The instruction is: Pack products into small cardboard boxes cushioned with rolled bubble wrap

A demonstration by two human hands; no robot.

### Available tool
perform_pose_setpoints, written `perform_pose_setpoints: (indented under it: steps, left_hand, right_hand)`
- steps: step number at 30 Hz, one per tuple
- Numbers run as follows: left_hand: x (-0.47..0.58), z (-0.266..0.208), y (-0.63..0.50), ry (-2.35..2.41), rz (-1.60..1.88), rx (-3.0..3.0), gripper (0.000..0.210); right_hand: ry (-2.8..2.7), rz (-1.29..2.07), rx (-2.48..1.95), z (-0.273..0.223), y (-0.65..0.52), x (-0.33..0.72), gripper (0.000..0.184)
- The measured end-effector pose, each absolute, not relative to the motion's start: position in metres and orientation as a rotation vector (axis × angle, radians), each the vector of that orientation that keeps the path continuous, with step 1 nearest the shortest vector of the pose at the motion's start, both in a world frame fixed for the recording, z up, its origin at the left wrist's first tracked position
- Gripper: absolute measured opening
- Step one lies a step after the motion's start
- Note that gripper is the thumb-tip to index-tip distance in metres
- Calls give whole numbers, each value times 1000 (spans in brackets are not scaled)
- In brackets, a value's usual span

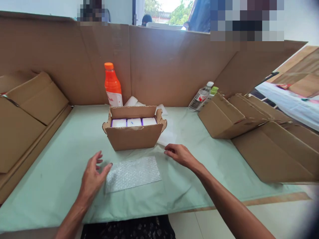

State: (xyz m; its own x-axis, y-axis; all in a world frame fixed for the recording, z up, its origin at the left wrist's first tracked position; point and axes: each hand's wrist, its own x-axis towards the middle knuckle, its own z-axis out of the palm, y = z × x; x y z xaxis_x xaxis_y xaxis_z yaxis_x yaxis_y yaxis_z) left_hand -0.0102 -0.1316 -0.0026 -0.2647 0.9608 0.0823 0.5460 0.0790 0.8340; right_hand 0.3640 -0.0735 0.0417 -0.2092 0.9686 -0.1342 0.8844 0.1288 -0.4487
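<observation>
An open cardboard box stands upright on the green cloth. Inside it, white blocks with purple edges sit side by side in a row. In front of the box a flat sheet of bubble wrap lies on the cloth. My left hand hovers at the sheet's left edge, fingers apart and nothing in them. To the right of the sheet, near the box's lower right corner, is my right hand. Its fingers are curled, with thumb and forefinger slightly apart, and I see nothing between them.
An orange bottle stands behind the box, by pieces of white foam wrap. Clear bottles lean at the back right. Cardboard boxes flank both sides, left and right. A tall cardboard wall closes the back.
</observation>
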Motion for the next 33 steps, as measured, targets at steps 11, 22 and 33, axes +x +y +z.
perform_pose_setpoints:
  steps: [11,22,33]
  left_hand:
    - [14,-5,-81,1738,1140,1579,70]
    - [11,-8,-65,1685,1079,1473,60]
    - [20,1,-54,1547,1218,1227,59]
  right_hand:
    - [-2204,167,-2027,20,31,350,27]
    - [-1604,35,-1765,87,77,385,33]
    - [-1570,770,-1318,70,60,343,46]
